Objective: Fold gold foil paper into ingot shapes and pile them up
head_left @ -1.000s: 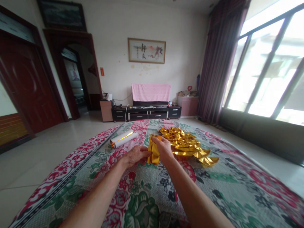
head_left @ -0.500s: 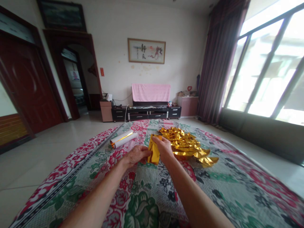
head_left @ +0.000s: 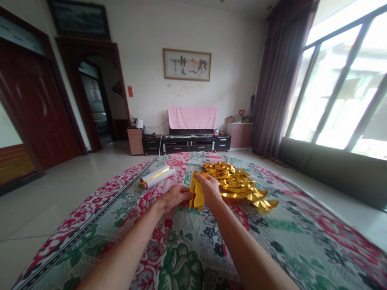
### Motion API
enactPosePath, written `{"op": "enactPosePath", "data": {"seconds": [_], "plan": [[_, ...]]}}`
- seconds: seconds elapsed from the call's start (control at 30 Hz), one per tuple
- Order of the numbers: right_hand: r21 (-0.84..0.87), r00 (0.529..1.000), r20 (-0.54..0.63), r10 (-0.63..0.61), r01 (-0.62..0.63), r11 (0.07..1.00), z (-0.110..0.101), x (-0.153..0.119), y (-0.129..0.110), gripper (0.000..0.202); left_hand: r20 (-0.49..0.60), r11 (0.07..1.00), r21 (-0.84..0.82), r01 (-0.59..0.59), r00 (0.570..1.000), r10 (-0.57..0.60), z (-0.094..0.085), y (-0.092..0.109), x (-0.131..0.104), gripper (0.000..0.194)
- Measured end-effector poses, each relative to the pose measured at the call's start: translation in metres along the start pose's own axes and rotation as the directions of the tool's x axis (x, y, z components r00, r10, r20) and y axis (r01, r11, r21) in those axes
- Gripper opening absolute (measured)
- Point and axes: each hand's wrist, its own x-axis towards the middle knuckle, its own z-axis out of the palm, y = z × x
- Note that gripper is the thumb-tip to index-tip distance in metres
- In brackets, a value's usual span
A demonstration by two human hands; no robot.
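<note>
Between my hands is a small folded sheet of gold foil paper, held a little above the patterned cloth. My left hand pinches its left edge between thumb and fingers. At the upper right of the sheet, my right hand grips it with the thumb on top; the fingers behind are hidden. Just right of my right hand lies a heap of folded gold foil pieces, shiny and pointed at the ends. Left of my hands rests a white roll with a gold strip showing along it.
A floral cloth in red, green and grey covers the round surface under my hands. Beyond it stand a low black cabinet and a pink cloth draped over something. A curtain and windows are on the right.
The gold sheet has tilted slightly and shifted a touch to the right in my hands. Both hands keep their grip; the heap and the roll have not moved.
</note>
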Motion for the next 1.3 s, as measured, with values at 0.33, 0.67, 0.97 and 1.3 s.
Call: {"op": "enactPosePath", "data": {"seconds": [0.33, 0.67, 0.97, 1.3], "plan": [[0.033, 0.999, -0.035, 0.004, -0.003, 0.999, 0.000, 0.000, -0.001, 0.020, 0.004, 1.000, -0.008, -0.014, 1.000, 0.014, 0.002, 0.002, 0.000, 0.042], [0.032, 0.999, -0.053, 0.002, 0.000, 0.999, -0.003, 0.002, -0.003, 0.020, -0.062, 0.998, -0.033, -0.049, 0.997, 0.047, 0.007, 0.007, -0.001, 0.048], [0.049, 0.995, -0.093, -0.036, 0.041, 0.998, -0.006, 0.005, -0.006, 0.023, -0.030, 0.997, -0.053, -0.063, 0.998, 0.061, 0.008, 0.006, -0.002, 0.052], [0.020, 0.994, -0.099, -0.036, 0.038, 0.999, -0.006, 0.003, -0.010, 0.026, -0.024, 0.999, -0.035, -0.030, 0.999, 0.030, 0.013, 0.014, -0.005, 0.050]]}}
